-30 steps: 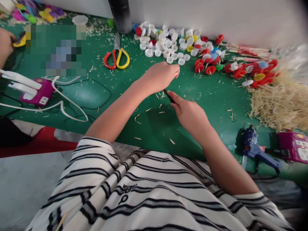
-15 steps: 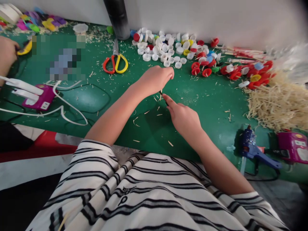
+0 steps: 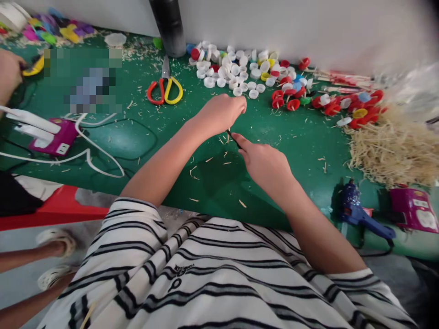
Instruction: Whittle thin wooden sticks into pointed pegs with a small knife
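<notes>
My left hand [image 3: 224,112] is closed in a fist above the green table, knuckles up; whatever it grips is hidden beneath the fingers. Just below it and to the right, my right hand [image 3: 265,160] is wrapped round a slim dark knife-like tool [image 3: 234,138], its forefinger stretched along it. The tool's tip points up and left, close under my left hand. Pale wood shavings [image 3: 225,139] lie scattered on the table below both hands.
Behind my hands lie white bottle caps [image 3: 226,71] and red caps with sticks [image 3: 286,98]. Scissors [image 3: 164,91] are at left, near a black bottle [image 3: 170,32]. On the right are thin pale sticks [image 3: 394,151] and a blue glue gun [image 3: 360,212]. A co-worker's hand [image 3: 8,75] shows far left.
My right hand has shifted slightly right and down with the dark tool. My left hand stays nearly still. At lower left, another person's feet in light clogs have come into view.
</notes>
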The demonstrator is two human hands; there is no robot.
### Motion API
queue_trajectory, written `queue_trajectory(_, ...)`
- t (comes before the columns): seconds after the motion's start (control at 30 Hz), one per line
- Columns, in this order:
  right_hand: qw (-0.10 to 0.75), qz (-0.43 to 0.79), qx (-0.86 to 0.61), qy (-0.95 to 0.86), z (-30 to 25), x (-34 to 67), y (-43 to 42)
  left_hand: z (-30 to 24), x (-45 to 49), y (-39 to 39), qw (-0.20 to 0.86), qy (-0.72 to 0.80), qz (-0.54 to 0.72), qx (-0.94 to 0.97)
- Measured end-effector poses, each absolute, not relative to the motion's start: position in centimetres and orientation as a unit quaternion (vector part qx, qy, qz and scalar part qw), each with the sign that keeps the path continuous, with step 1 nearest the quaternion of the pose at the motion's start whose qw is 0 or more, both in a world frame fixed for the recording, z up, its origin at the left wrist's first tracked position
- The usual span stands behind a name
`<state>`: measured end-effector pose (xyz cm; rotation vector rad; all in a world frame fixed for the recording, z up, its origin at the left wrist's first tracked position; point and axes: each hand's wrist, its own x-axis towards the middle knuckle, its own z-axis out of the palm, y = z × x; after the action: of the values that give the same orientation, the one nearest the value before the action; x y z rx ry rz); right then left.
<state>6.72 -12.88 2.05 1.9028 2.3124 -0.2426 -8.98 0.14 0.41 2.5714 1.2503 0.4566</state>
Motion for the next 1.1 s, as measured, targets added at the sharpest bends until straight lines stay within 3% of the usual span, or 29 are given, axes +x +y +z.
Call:
queue_trajectory(0.73,0.048,-0.109,0.660,0.741,1.2,7.1,-14.9,1.0,-8.2,-0.5,0.145,0.413,0.151,0.886)
queue_trajectory(1.1,0.037,-0.096,0.645,0.757,1.0,6.6,-13.0,0.5,-8.4,-0.1,0.093,0.416,0.157,0.891)
